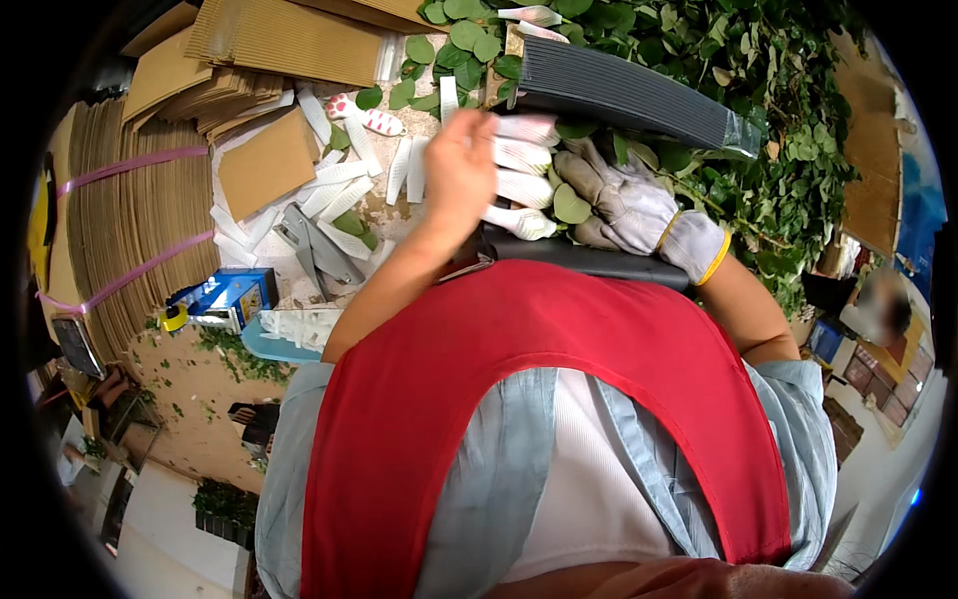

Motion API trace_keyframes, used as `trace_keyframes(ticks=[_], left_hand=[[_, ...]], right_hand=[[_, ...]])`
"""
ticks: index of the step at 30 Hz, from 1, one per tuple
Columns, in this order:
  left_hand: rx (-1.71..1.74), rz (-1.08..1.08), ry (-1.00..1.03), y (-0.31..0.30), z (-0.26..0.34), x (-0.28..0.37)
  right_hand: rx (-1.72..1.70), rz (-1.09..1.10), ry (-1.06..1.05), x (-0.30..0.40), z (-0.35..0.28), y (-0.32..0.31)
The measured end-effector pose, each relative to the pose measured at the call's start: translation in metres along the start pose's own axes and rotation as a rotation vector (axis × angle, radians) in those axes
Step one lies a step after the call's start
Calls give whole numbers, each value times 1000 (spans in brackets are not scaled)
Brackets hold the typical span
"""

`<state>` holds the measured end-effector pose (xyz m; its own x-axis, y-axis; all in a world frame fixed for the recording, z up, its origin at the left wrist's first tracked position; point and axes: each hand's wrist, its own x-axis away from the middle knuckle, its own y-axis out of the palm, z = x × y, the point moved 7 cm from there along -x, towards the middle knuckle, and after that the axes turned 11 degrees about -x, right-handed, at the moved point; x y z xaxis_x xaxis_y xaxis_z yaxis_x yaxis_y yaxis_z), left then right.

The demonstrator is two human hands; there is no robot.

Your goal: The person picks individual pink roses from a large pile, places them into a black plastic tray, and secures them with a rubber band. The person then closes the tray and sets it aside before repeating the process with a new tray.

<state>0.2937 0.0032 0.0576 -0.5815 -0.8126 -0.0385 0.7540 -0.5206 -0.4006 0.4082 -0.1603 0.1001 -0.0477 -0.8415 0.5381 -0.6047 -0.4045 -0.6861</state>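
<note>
My left hand (460,168) is bare and blurred, with its fingertips bent beside the tips of several pale flower buds (522,156) in white mesh sleeves. Whether it grips anything is unclear. My right hand (621,198), in a grey-white work glove with yellow trim, curls around the leafy stems at the other end of these buds. Loose white mesh sleeves (340,174) lie scattered left of my left hand. Among them are a grey stapler (318,251), a white cutter with pink paw marks (367,116) and a brown cardboard piece (268,165).
Strapped corrugated cardboard (138,224) stands at the left, near a blue box (236,296) and a light-blue tray (273,343). More corrugated sheets (292,41) lie above. A black corrugated stack (621,90) sits beyond the buds, beside heaped leafy stems (778,127). Another person (883,307) is far right.
</note>
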Motion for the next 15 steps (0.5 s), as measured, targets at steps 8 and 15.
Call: trace_keyframes(ticks=[8,15], left_hand=[[-815,-351,473,-100,2,1],[-290,-742,-14,-92,-28,-12]], right_hand=[[1,137,-115,8,15,9],[-79,77,-18,14,-3,-12]])
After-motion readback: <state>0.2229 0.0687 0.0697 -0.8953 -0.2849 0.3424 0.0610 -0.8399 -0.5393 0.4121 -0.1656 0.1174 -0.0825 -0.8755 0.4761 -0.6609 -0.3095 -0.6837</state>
